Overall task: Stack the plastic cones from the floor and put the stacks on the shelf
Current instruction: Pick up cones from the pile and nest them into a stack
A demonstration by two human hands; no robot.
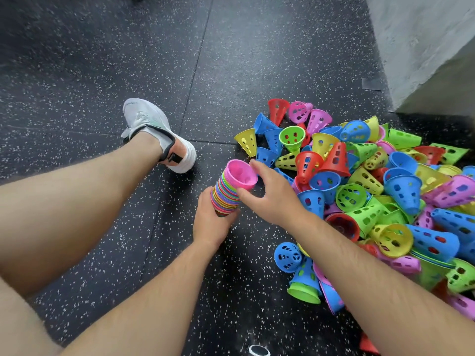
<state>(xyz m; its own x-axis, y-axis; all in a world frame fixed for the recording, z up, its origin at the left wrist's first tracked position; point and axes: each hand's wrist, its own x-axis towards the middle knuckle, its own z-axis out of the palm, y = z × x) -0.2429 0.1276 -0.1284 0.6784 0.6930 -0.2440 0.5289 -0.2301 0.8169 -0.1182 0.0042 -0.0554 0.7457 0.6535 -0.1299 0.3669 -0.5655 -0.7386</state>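
Note:
My left hand [210, 222] grips the lower end of a stack of nested plastic cones [226, 195] with rims in many colours, tilted up and to the right. A pink cone [241, 174] sits on top, its open mouth facing me. My right hand [272, 194] pinches that pink cone between thumb and fingers at its right side. A large pile of loose perforated cones [372, 186] in blue, green, yellow, red and pink lies on the floor to the right. No shelf is in view.
The floor is black speckled rubber matting [102, 60]. My bare left leg [77, 186] stretches out to the left with a white trainer [156, 134] on the foot. A grey concrete block or wall [431, 47] stands at the upper right behind the pile.

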